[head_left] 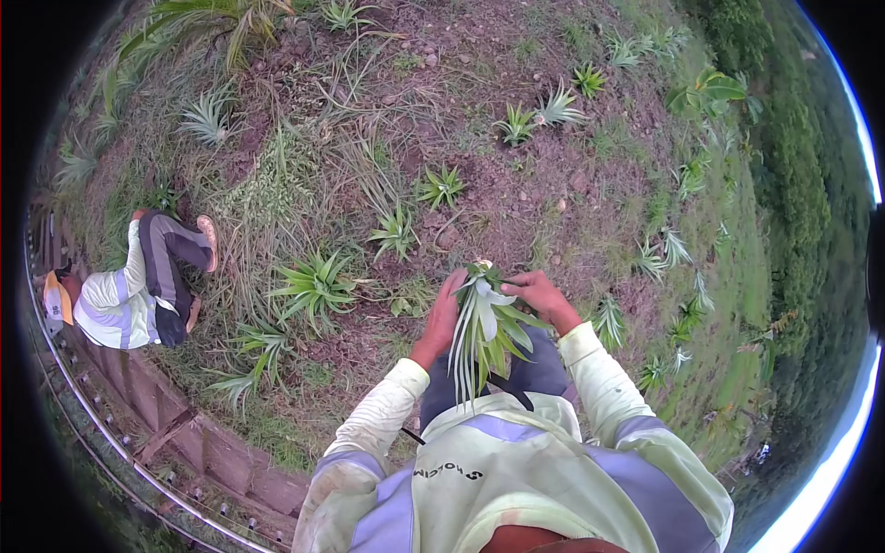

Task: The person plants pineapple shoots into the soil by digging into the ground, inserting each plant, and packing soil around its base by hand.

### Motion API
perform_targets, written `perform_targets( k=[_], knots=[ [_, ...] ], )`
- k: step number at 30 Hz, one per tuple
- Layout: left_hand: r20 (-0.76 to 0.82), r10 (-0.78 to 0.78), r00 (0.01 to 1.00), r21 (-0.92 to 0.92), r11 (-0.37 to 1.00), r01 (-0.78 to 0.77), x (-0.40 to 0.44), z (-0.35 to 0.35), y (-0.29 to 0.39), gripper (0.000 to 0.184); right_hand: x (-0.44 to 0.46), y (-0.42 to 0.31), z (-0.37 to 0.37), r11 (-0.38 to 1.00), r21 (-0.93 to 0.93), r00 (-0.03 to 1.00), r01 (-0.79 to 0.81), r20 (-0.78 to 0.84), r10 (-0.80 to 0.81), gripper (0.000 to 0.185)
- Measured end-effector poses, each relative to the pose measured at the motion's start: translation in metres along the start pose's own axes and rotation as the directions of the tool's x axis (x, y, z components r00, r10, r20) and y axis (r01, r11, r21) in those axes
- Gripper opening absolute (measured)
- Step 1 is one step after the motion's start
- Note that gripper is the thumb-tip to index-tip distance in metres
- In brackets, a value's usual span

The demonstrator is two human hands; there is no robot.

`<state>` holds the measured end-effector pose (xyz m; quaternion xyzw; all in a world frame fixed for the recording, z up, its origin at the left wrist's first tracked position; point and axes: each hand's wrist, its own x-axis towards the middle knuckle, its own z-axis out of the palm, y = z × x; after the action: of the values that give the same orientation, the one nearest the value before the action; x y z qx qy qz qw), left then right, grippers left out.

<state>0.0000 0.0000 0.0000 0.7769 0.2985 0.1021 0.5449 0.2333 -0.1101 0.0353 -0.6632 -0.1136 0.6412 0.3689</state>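
A leafy green plant (486,324) hangs in front of my lap, its pale base up and its long leaves pointing down toward my body. My left hand (442,313) is closed around the left side of this plant, near its base. On the other side, my right hand (539,296) pinches at the leaves close to the base, thumb and fingers together.
Spiky plants (316,288) grow from the soil and dry grass around me, with smaller ones (442,187) ahead. A co-worker (120,300) crouches at the far left. Behind that person runs a low wall (217,452) with a metal rail (152,479).
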Motion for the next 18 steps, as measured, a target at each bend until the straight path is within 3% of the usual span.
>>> perform_targets(
  k=[2, 3, 5, 6, 9, 11, 13, 14, 18],
  knots=[
    [-0.058, -0.055, 0.997, -0.136, 0.990, 0.047, -0.012, 0.012, 0.004, 0.054, -0.007, 0.000, -0.002, 0.999, -0.052, 1.000, 0.014, 0.001, -0.014, 0.022],
    [-0.099, -0.038, 0.994, -0.072, 0.997, 0.031, 0.018, -0.002, -0.011, 0.054, 0.036, -0.017, -0.005, 0.996, -0.041, 0.996, 0.074, 0.050, -0.072, 0.022],
    [-0.177, -0.170, 0.969, -0.172, 0.975, 0.140, 0.035, 0.018, -0.011, 0.051, 0.047, -0.031, -0.027, 0.994, -0.110, 0.992, 0.020, 0.125, -0.006, 0.028],
    [-0.228, -0.058, 0.972, 0.024, 0.998, 0.065, 0.038, 0.029, -0.008, 0.051, 0.053, -0.031, -0.034, 0.994, -0.096, 0.992, 0.055, 0.122, -0.043, 0.022],
    [-0.319, 0.037, 0.947, 0.167, 0.986, 0.017, 0.055, 0.048, -0.013, 0.057, 0.077, -0.034, -0.056, 0.982, -0.184, 0.984, 0.043, 0.178, -0.010, 0.022],
    [-0.356, -0.043, 0.933, 0.113, 0.990, 0.089, 0.056, 0.068, -0.021, 0.057, 0.091, -0.028, -0.069, 0.969, -0.240, 0.976, 0.064, 0.218, -0.011, 0.023],
    [-0.374, -0.188, 0.908, -0.189, 0.974, 0.124, 0.053, 0.073, -0.004, 0.052, 0.102, -0.016, -0.070, 0.986, -0.157, 0.971, 0.058, 0.240, -0.019, 0.024],
    [-0.388, -0.090, 0.917, 0.028, 0.994, 0.110, 0.048, 0.076, -0.009, 0.054, 0.108, -0.010, -0.072, 0.984, -0.168, 0.965, 0.053, 0.261, -0.008, 0.024],
    [-0.443, -0.094, 0.892, 0.138, 0.975, 0.172, 0.036, 0.086, -0.015, 0.063, 0.113, -0.015, -0.066, 0.968, -0.247, 0.956, 0.049, 0.293, 0.026, 0.023]
  ],
)
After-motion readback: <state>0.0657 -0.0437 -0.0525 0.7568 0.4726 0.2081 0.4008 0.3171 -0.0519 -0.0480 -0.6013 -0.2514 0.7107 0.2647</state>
